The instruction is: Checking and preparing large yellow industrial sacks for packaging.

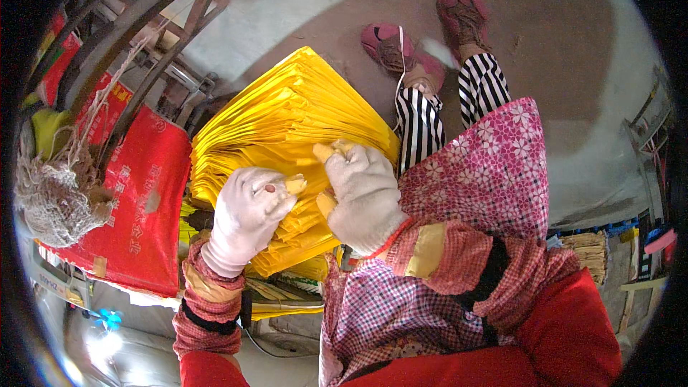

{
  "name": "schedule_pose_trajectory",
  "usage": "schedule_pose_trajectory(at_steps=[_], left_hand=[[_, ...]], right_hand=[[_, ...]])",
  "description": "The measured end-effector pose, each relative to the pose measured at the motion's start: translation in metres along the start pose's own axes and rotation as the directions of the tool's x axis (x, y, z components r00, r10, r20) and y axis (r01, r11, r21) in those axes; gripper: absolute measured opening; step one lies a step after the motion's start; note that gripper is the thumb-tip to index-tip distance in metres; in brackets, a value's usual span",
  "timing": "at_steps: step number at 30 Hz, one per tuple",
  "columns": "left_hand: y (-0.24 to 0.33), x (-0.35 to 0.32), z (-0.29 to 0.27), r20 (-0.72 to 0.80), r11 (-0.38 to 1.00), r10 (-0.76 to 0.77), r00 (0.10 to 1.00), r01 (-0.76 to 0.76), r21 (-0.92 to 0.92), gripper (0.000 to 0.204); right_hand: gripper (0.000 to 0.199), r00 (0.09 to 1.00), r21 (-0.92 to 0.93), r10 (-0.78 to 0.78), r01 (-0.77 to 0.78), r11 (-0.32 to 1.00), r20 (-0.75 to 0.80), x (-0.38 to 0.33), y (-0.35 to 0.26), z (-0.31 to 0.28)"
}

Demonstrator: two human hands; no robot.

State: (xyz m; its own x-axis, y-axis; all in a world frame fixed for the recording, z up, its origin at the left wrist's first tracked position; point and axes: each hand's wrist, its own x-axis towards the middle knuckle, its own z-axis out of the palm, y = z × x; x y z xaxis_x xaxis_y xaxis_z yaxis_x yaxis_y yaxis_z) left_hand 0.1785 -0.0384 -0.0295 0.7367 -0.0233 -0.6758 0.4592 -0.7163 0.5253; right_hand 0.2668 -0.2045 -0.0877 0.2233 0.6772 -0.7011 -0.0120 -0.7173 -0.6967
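A thick stack of folded yellow sheets (294, 107), perhaps paper or thin plastic, fans out in front of me. My left hand (247, 208) is over its near left part, in a whitish glove with a yellow fingertip cover and a small dark reddish spot. Its fingers are curled closed, and whatever they pinch is hidden. To the right, my right hand (363, 193), gloved in white with yellow-covered fingertips, lies over the stack's near right part. Its thumb and forefinger are bent but apart, with no held thing visible between them.
A red printed sheet (147, 208) hangs at the left beside a tangle of pale string (61, 197). Dark metal bars (154, 57) rise at the upper left. My patterned apron (487, 165) and pink shoes (462, 11) are at the right. Brown stacked material (588, 254) stands at the far right.
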Motion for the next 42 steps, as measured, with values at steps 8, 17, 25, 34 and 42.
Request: schedule_pose_trajectory(at_steps=[8,17,25,34,42], left_hand=[[-0.006,0.005,0.025,-0.175,0.662,-0.615,0.769,0.383,-0.645,0.035],[-0.006,0.015,0.021,-0.252,0.950,-0.311,0.916,0.297,-0.096,0.035],[0.005,-0.001,0.028,-0.232,0.914,-0.401,0.886,0.371,-0.166,0.025],[0.015,-0.027,0.031,-0.148,0.940,-0.325,0.934,0.302,-0.157,0.024],[0.012,-0.029,0.034,-0.138,0.923,-0.347,0.928,0.312,-0.224,0.026]], right_hand=[[0.021,0.985,-0.031,-0.108,0.113,0.993,0.133,-0.006,-0.001,0.002],[0.017,0.988,-0.001,-0.126,0.127,0.992,0.088,-0.003,-0.001,-0.002],[0.017,0.983,0.024,-0.148,0.146,0.989,0.105,-0.004,0.001,0.003],[0.019,0.958,0.020,-0.258,0.257,0.966,0.126,-0.007,0.000,0.004],[0.017,0.970,0.053,-0.179,0.172,0.984,0.163,0.004,0.001,0.002]])
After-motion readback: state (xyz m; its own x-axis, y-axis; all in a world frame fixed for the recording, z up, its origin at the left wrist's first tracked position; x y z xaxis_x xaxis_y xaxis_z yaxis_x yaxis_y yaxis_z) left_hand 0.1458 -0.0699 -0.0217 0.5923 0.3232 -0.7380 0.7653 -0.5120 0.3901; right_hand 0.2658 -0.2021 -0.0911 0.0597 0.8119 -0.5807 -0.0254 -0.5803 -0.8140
